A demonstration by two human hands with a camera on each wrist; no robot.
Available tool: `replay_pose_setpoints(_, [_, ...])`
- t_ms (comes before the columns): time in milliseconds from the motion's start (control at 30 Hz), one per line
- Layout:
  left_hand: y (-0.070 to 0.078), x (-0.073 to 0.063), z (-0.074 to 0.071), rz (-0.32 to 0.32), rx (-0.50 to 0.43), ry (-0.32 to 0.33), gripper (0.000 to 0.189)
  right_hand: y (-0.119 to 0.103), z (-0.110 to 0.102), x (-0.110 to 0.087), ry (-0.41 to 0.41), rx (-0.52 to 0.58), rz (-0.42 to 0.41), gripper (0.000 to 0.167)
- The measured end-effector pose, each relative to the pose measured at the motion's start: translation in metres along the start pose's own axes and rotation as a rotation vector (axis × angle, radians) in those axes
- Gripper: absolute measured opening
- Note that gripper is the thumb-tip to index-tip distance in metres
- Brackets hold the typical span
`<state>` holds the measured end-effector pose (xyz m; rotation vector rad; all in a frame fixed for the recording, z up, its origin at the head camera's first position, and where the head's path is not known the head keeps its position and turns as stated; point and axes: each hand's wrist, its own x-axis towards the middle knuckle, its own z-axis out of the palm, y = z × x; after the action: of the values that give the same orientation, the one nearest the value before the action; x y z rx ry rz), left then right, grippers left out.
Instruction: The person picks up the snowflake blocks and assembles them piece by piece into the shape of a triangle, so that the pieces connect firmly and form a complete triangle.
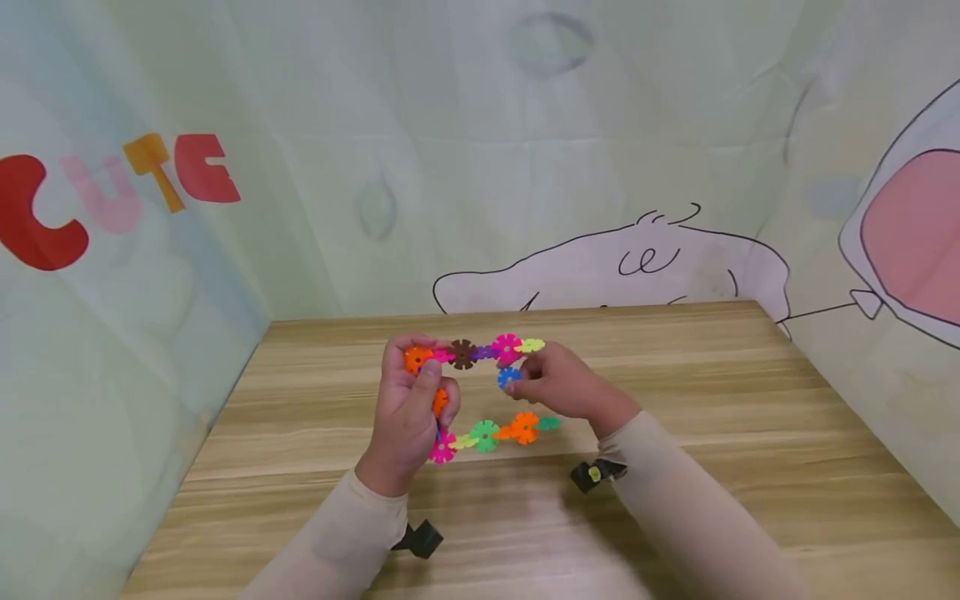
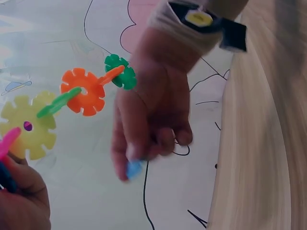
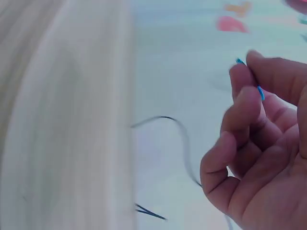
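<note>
My left hand (image 1: pixel 405 417) grips a chain of notched plastic flower discs at its left bend, its thumb across an orange disc (image 1: pixel 417 361). One strand runs right through a brown disc (image 1: pixel 462 354) and a pink disc (image 1: pixel 507 349) to a yellow disc (image 1: pixel 532 345). Below it, another strand passes a light green disc (image 1: pixel 485 436) and ends in a dark green disc (image 2: pixel 120 72). Between thumb and fingertip, my right hand (image 1: pixel 566 379) pinches a loose blue disc (image 1: pixel 509 379), just below the upper strand's end. The right wrist view shows that blue disc (image 3: pixel 261 93) edge-on.
Both hands are above a wooden table (image 1: pixel 300 467). A printed cloth (image 1: pixel 420 167) with cartoon drawings hangs behind it and at both sides. Each sleeve carries a small black wrist device, one at the left (image 1: pixel 426 539) and one at the right (image 1: pixel 587 477).
</note>
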<state>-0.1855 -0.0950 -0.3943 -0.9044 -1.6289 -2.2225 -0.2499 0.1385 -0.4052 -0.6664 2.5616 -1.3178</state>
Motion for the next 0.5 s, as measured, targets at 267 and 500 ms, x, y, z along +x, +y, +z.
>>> replay_pose_setpoints(267, [-0.004, 0.001, 0.001, -0.02, 0.007, 0.008, 0.016, -0.015, -0.036, -0.051, 0.238, 0.214, -0.154, 0.038])
replay_pose_setpoints(500, [-0.004, 0.001, 0.003, -0.018, 0.013, -0.006, 0.017, -0.025, -0.045, -0.069, 0.319, 0.191, -0.29, 0.037])
